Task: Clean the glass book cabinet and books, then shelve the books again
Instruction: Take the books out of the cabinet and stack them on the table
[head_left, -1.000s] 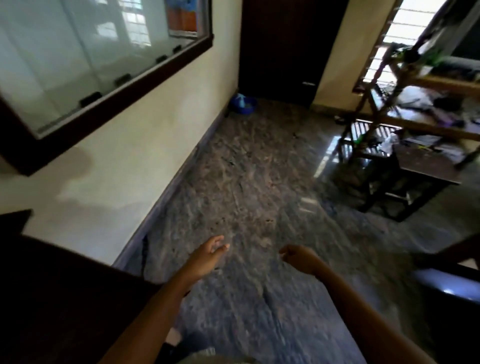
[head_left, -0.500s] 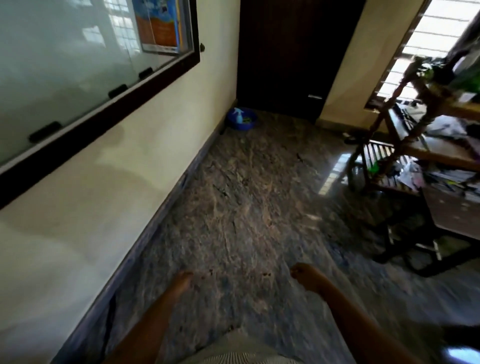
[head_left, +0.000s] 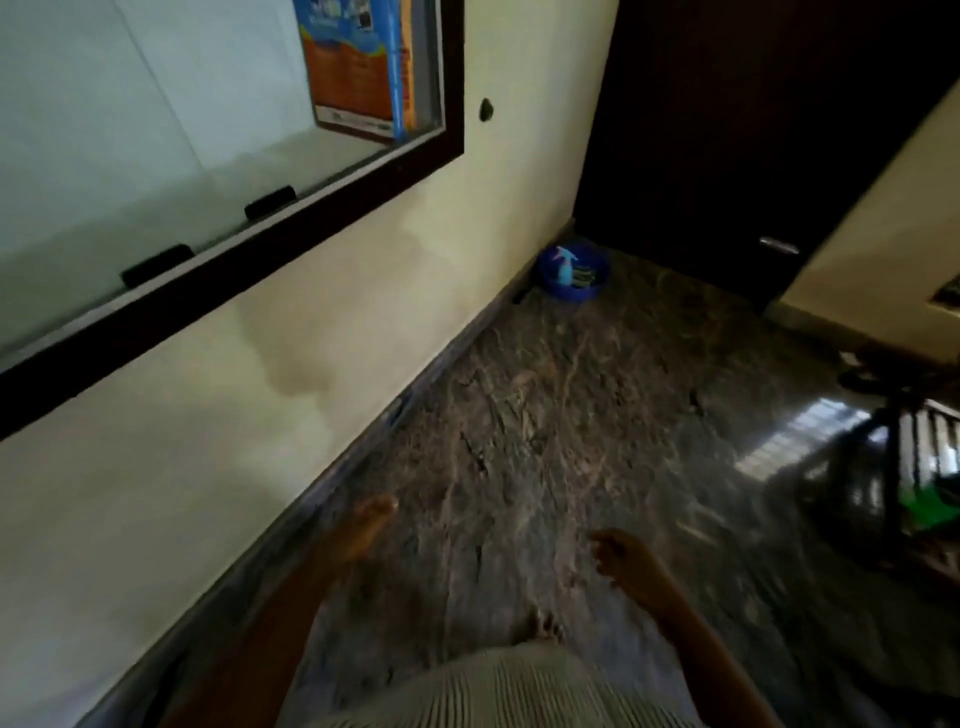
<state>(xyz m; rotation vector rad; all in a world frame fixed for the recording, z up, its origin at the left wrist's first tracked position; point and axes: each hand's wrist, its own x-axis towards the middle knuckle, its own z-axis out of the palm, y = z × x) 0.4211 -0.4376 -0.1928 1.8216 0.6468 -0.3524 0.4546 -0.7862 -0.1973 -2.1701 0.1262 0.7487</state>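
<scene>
Marble floor (head_left: 571, 415), glass cabinet (head_left: 156, 130) high left, apart from left hand (head_left: 363, 525) and right hand (head_left: 623, 558), both empty, relaxed

Dark veined stone floor (head_left: 597, 415) carries a blue basin (head_left: 550, 285) far beyond the left hand's fingers (head_left: 382, 506), against the skirting (head_left: 447, 358); a bare foot (head_left: 545, 626) stands just short of them.

Cabinet (head_left: 156, 130) on wall (head_left: 208, 441) left; spray bottle (head_left: 565, 269) in basin (head_left: 597, 290), floor (head_left: 571, 415) corner before door (head_left: 727, 130).
</scene>
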